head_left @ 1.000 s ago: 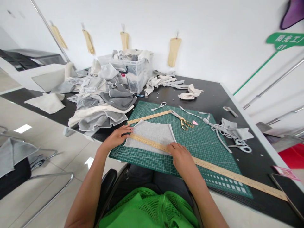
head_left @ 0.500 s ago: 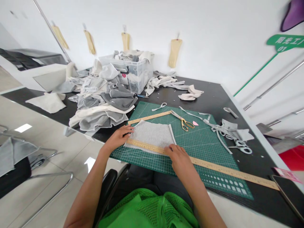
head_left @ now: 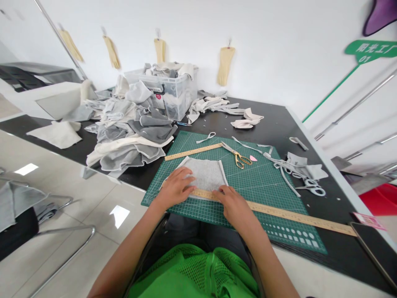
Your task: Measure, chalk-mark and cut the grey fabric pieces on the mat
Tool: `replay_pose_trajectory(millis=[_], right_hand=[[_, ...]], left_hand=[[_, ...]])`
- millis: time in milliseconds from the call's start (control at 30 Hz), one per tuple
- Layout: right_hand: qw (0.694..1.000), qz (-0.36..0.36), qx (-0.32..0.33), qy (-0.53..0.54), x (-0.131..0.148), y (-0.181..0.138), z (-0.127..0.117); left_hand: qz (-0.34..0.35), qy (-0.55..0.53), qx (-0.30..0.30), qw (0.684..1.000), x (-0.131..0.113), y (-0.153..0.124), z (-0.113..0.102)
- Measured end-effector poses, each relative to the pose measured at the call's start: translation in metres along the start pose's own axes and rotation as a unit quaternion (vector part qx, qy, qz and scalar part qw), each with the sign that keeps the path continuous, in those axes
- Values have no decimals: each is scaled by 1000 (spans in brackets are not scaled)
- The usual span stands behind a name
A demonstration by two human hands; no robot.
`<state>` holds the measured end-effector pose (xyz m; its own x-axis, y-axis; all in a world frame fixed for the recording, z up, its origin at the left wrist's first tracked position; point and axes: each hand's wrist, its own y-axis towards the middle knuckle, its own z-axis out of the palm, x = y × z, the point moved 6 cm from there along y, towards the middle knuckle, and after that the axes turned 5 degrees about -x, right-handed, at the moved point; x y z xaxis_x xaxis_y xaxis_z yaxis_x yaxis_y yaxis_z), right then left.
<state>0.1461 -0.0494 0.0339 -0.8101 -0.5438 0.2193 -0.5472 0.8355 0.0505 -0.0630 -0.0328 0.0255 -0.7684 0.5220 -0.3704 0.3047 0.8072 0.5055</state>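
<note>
A light grey piece of fabric lies flat on the green cutting mat. Across its near edge runs a long wooden ruler, which stretches off to the right past the mat. My left hand rests over the left part of the fabric and the ruler's end, fingers apart. At the fabric's right near corner, my right hand has its thumb and fingers closed on the ruler. Gold-handled scissors lie beyond the fabric, their blade tips by a second wooden ruler.
Left of the mat rises a heap of grey and white cloth, with a clear plastic box of cloth behind it. Fabric strips and white-handled scissors lie to the right. A phone sits by the right edge.
My left hand has moved right, from the fabric's left edge onto the fabric and ruler. My right hand stays at the ruler. The view has shifted slightly.
</note>
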Motion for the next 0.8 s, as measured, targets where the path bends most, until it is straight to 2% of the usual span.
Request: replay_pose_trajectory(millis=[100,167,433,633,800], right_hand=[[999,-6,-8,35,-6,-1,-1],[998,-7,-15,68,-16,-3,-1],[992,48,-44,110,-62,-7,-3],[994,90,-26,55,-67,-8,-11],[995,97,-13,2,-64,-11,-16]], left_hand=[[37,-79,85,993,-10,0,7],[27,-103,102,989,-9,1,8],[18,-96,118,988,-6,1,14],[-14,-66,70,995,-7,2,22],[-1,-42,69,997,-4,2,19]])
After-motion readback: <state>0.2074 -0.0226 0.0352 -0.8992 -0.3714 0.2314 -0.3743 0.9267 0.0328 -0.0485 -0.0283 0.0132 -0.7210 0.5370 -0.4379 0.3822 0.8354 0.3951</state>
